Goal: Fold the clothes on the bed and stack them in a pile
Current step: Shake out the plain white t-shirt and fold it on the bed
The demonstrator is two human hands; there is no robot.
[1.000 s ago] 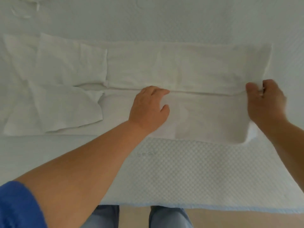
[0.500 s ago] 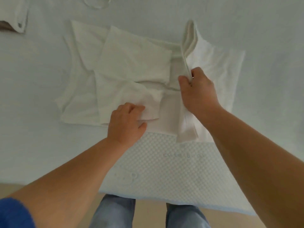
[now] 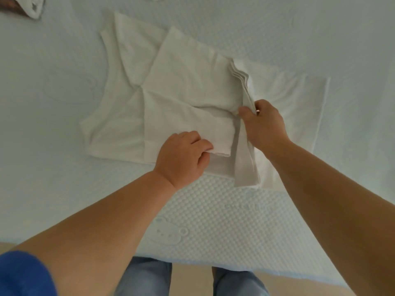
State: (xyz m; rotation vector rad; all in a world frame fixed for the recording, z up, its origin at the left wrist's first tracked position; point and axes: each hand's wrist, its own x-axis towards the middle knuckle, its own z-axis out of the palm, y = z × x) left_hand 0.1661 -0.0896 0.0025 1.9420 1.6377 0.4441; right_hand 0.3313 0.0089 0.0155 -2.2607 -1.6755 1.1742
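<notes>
A second white garment (image 3: 32,7) at the top-left corner is cut off by the frame's edge.

A bed (image 3: 64,86) is filling nearly the whole view, its pale white cover lying smooth with a faint woven texture. Near the front edge a quilted pad (image 3: 213,210) is showing a raised dotted pattern with a small embossed bear face. Below the bed's edge a strip of beige floor (image 3: 192,278) is appearing. At the top left corner a dark brown patch (image 3: 10,9) is peeking in, too cropped to identify. Soft, even light is falling across everything, casting only weak shadows.
</notes>
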